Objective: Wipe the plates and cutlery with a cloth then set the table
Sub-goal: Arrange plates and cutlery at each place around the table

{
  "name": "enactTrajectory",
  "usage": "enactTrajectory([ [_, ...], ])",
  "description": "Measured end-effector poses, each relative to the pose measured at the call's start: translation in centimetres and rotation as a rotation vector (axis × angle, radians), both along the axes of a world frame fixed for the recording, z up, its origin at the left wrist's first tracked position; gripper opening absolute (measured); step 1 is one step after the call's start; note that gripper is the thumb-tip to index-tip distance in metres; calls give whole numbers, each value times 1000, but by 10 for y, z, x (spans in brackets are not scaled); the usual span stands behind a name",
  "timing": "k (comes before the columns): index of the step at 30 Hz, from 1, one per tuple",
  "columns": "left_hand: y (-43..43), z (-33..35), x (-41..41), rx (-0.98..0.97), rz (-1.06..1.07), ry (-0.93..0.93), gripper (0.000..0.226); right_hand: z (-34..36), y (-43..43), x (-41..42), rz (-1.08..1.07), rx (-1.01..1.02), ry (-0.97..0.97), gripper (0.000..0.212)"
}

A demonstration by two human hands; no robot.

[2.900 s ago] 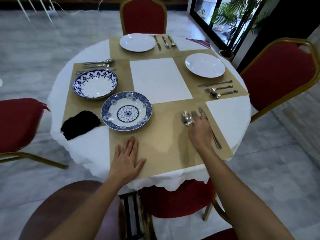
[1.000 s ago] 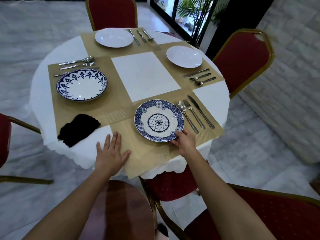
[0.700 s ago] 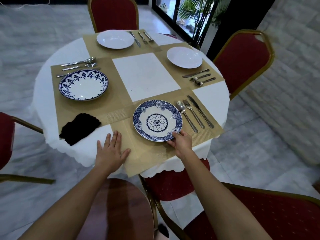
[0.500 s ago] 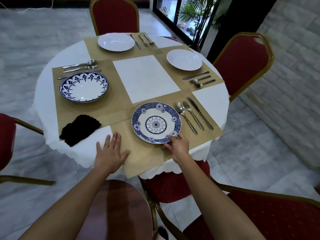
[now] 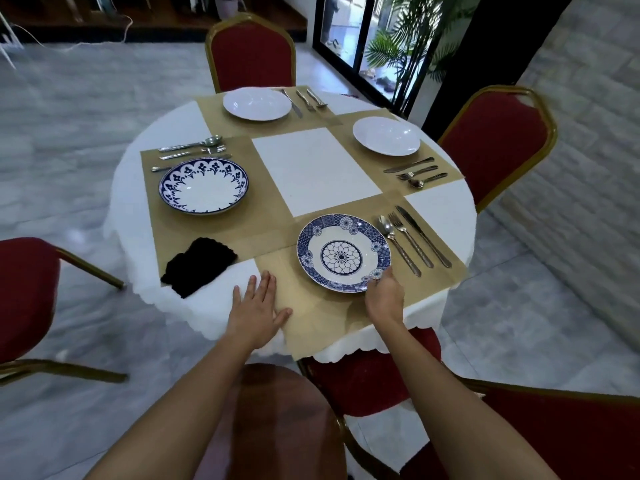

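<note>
We are looking down on a round table (image 5: 131, 188) draped in a white tablecloth. Four tan placemats are lying around a bare white centre.

Right hand (image 5: 382, 296): the fingers are curling onto the near right rim of the blue floral plate (image 5: 343, 252) and grasping it there. The plate is sitting flat on the nearest placemat (image 5: 311, 317), toward the mat's far side.

Just right of that plate a spoon (image 5: 398, 245), a fork (image 5: 410, 242) and a knife (image 5: 423, 241) are lying side by side with their handles toward us, the spoon closest to the rim.

Left hand (image 5: 258, 311): it is lying palm down and released, fingers straight, holding nothing. It is pressing across the left edge of the nearest placemat where that meets the tablecloth.

Black cloth (image 5: 199, 265): it is lying crumpled at the table's near left, apart from the left hand, partly on the left mat and partly on the tablecloth.

Left setting: a blue-bordered deep plate (image 5: 203, 185) is sitting on its mat, with the left cutlery (image 5: 190, 150) lying just beyond it.

Far setting: a far white plate (image 5: 257, 103) is sitting with the far cutlery (image 5: 304, 100) at its right.

Right setting: a second white plate (image 5: 386, 136) is sitting with the right cutlery (image 5: 415, 173) lying on its near side.

Red chairs (image 5: 252, 53) with gold frames are standing around the table.
</note>
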State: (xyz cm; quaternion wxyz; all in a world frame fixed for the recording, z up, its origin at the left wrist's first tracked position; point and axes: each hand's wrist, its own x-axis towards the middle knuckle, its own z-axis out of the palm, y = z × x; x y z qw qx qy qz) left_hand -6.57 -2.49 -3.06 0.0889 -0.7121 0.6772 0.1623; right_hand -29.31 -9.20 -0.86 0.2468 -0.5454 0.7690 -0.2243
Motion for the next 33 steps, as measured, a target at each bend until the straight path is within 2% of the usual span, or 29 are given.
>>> enactTrajectory([
  [7,8,18,45,4,-244,-71,71,9,48,45,119,95,309,53],
  [11,15,40,81,-40,-271,-57,68,25,70,81,192,110,494,53],
  [14,22,52,108,-70,-252,-50,66,35,82,108,272,109,564,54],
  [22,58,72,170,-113,-162,-93,64,49,100,172,446,29,618,55],
  [27,62,77,196,-143,-177,-93,63,51,113,196,448,69,559,57],
  [33,30,81,230,-146,-261,-89,64,60,96,224,396,71,589,57],
])
